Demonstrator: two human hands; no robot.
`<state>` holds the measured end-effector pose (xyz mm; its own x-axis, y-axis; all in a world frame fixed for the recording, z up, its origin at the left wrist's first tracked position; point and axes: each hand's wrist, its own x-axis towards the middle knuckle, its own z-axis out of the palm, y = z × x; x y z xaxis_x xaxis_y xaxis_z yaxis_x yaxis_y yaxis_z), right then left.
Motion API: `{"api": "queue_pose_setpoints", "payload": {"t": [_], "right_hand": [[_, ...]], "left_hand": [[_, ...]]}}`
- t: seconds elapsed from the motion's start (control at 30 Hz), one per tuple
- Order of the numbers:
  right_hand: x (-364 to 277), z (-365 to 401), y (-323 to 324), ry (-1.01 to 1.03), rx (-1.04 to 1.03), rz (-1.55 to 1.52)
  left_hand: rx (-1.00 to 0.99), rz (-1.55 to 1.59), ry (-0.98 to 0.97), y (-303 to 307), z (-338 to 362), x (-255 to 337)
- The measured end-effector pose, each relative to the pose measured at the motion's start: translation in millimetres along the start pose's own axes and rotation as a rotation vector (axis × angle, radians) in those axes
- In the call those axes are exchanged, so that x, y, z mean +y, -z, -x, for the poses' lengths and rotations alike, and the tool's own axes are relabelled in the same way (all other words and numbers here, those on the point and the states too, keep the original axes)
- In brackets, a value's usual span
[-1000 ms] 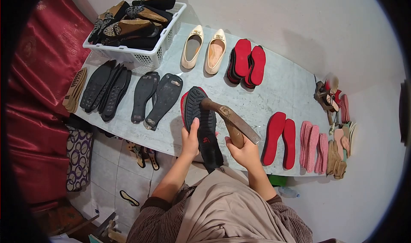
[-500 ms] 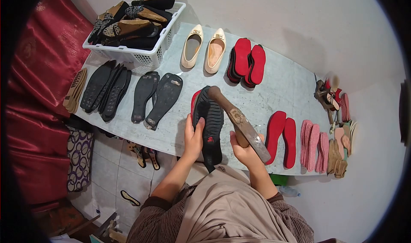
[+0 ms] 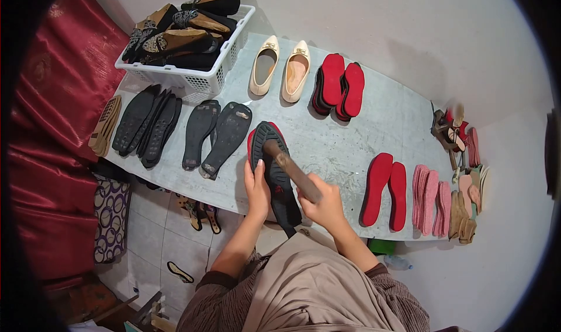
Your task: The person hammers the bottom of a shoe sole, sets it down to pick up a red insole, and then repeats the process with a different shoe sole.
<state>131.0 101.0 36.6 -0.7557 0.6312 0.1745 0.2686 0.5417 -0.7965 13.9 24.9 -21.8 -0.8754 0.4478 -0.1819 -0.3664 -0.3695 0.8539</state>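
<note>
My left hand point(image 3: 255, 193) wraps round the side of a black ridged shoe sole point(image 3: 276, 177), with a red insole point(image 3: 250, 142) showing along its edge underneath. The sole is tilted over the near edge of the table, its narrow tail pointing toward me. In my right hand point(image 3: 324, 204) is a worn hammer point(image 3: 297, 175), its rounded end against the upper, wider part of the sole. My right fingers are closed, and they partly hide the grip.
On the table point(image 3: 304, 133) lie black soles point(image 3: 229, 136), red insoles point(image 3: 377, 189) and pink ones point(image 3: 423, 197). Cream shoes point(image 3: 295, 72) and a red-topped stack point(image 3: 333, 72) stand at the back. A white basket point(image 3: 201, 80) holds shoes on lasts. A red curtain point(image 3: 64, 139) hangs left.
The hammer has come down and left, from raised beside the sole onto its surface. The sole and my left hand have shifted slightly left and down.
</note>
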Motion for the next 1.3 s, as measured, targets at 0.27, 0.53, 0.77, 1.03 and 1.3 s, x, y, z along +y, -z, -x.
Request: {"api": "queue_pose_setpoints", "payload": {"t": [0.27,0.53,0.77,1.03,1.3], "right_hand": [[-8.2,18.2,2.8,-0.025,-0.065,-0.085],[-20.3,-19.2,3.7,-0.036,0.03,-0.042],[-7.0,13.8,-8.3,-0.089,-0.041,-0.04],[-5.4,33.7,-6.7,-0.048,-0.147,-0.1],[15.7,50.2,-1.8,-0.113,-0.287,-0.145]], "left_hand": [[0.046,-0.015,-0.043,8.1,-11.7,2.5],[-0.11,-0.161,-0.003,6.3,-6.6,3.7],[0.246,-0.296,-0.171,15.2,-19.0,3.1],[0.27,-0.162,-0.184,19.5,-30.6,19.0],[0.341,0.051,-0.13,26.5,-49.0,44.5]]}}
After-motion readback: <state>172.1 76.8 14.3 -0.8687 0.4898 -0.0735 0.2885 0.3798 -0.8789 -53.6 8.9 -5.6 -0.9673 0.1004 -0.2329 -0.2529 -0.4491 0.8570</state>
